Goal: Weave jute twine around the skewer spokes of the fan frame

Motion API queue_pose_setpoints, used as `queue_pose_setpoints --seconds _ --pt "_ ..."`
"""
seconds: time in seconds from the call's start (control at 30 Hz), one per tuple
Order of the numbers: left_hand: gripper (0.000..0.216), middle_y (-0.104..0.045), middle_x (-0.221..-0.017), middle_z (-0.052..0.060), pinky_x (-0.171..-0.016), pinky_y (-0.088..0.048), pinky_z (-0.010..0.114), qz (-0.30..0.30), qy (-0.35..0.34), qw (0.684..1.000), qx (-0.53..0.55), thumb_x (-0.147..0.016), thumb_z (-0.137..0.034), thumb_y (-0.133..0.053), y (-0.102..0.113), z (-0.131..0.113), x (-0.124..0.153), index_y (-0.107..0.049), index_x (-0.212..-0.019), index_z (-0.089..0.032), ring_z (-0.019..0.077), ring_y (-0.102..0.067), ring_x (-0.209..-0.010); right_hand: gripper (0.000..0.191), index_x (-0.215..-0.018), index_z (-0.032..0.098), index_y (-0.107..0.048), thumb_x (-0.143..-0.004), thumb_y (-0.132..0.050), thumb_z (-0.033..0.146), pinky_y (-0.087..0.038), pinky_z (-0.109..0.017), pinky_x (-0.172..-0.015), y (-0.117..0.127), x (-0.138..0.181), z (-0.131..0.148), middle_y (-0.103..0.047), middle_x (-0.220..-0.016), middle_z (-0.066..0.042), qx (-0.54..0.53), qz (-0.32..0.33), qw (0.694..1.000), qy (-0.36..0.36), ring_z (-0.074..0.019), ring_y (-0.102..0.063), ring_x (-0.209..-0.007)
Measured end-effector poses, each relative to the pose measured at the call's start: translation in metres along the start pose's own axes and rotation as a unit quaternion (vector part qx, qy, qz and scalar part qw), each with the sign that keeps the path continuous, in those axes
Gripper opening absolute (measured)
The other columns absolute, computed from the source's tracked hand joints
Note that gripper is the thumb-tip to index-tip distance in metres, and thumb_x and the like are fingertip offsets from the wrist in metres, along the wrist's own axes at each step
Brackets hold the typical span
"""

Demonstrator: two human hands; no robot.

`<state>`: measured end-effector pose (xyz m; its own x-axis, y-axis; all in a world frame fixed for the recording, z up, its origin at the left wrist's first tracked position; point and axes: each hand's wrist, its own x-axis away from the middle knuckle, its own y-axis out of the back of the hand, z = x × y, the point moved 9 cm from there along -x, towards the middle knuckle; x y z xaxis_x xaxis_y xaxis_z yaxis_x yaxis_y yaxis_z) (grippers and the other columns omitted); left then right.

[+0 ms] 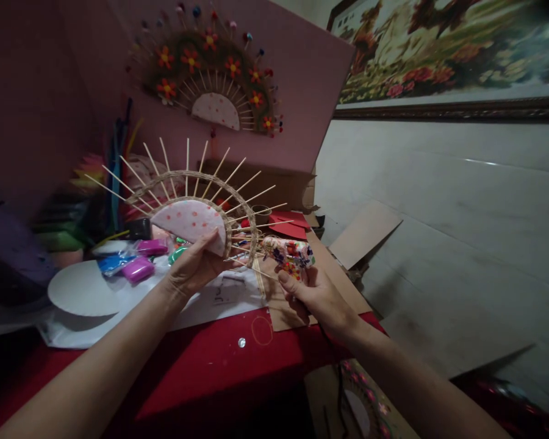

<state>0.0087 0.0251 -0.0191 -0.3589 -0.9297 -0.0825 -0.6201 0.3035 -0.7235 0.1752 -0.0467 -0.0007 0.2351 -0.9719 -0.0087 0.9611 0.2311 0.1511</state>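
My left hand (196,262) grips a half-round craft piece by its white centre (187,218) with pink dots, thumb on the front face. Thin wooden sticks (201,157) fan out from that centre, and a band of twine (224,184) arches across them. In my right hand (313,296) is a flower-patterned glue gun (290,251), its nozzle end pointing left at the lower right sticks. A dark cord trails below that hand. Whether the nozzle touches the twine I cannot tell.
A finished flowered fan (215,110) hangs on a pink board (297,79) behind. Coloured clay packets (139,268), a white disc (82,289), red paper pieces (288,225) and cardboard (338,286) lie on the red-covered table (201,372). A tiled wall (462,213) stands right.
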Motion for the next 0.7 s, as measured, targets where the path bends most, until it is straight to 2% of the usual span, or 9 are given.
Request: queue_pose_setpoints --seconds 0.13,0.27,0.37,0.5,0.7 --pt "0.019 -0.072 -0.095 0.011 -0.088 -0.048 0.056 -0.008 -0.001 1.0 0.002 -0.083 -0.015 -0.053 0.004 0.002 0.0 -0.066 -0.095 -0.011 0.0305 -0.064 -0.099 0.04 -0.071 0.017 -0.05 -0.074 -0.063 0.055 -0.029 -0.019 -0.033 -0.001 -0.001 0.006 -0.047 -0.049 0.005 0.003 0.0 1.0 0.012 -0.0057 -0.039 -0.037" --pt "0.024 -0.07 -0.102 0.015 -0.091 -0.047 0.053 -0.016 0.005 1.0 -0.02 -0.074 -0.001 -0.05 0.005 0.004 0.001 -0.068 -0.088 -0.007 0.0302 -0.062 -0.102 0.04 -0.069 0.018 -0.048 -0.076 -0.06 0.056 -0.026 -0.018 -0.031 -0.002 -0.003 0.006 -0.045 -0.047 0.007 0.01 -0.006 1.0 0.004 -0.005 -0.037 -0.034" --pt "0.024 -0.07 -0.103 0.016 -0.091 -0.048 0.052 -0.02 0.002 0.999 -0.029 -0.075 -0.002 -0.049 0.002 0.002 0.003 -0.07 -0.086 -0.007 0.0294 -0.063 -0.101 0.04 -0.07 0.019 -0.046 -0.077 -0.058 0.056 -0.026 -0.017 -0.029 -0.002 -0.005 0.003 -0.041 -0.044 0.009 0.007 -0.004 1.0 0.0 -0.0047 -0.033 -0.031" --pt "0.021 -0.071 -0.099 0.017 -0.092 -0.047 0.053 -0.02 0.005 0.999 -0.049 -0.074 -0.005 -0.052 -0.002 0.002 0.005 -0.071 -0.084 -0.006 0.0305 -0.063 -0.101 0.038 -0.069 0.019 -0.045 -0.079 -0.058 0.054 -0.028 -0.017 -0.028 -0.002 -0.008 0.003 -0.043 -0.046 0.008 0.008 0.001 1.0 0.009 -0.0047 -0.034 -0.03" --pt "0.013 -0.072 -0.089 0.016 -0.095 -0.043 0.056 0.001 -0.009 0.999 -0.049 -0.07 -0.006 -0.058 -0.001 0.0 0.004 -0.07 -0.068 -0.008 0.0337 -0.061 -0.104 0.041 -0.068 0.02 -0.044 -0.076 -0.06 0.056 -0.028 -0.017 -0.027 -0.003 -0.012 -0.001 -0.042 -0.043 0.008 -0.005 0.006 1.0 -0.005 -0.0051 -0.035 -0.03"
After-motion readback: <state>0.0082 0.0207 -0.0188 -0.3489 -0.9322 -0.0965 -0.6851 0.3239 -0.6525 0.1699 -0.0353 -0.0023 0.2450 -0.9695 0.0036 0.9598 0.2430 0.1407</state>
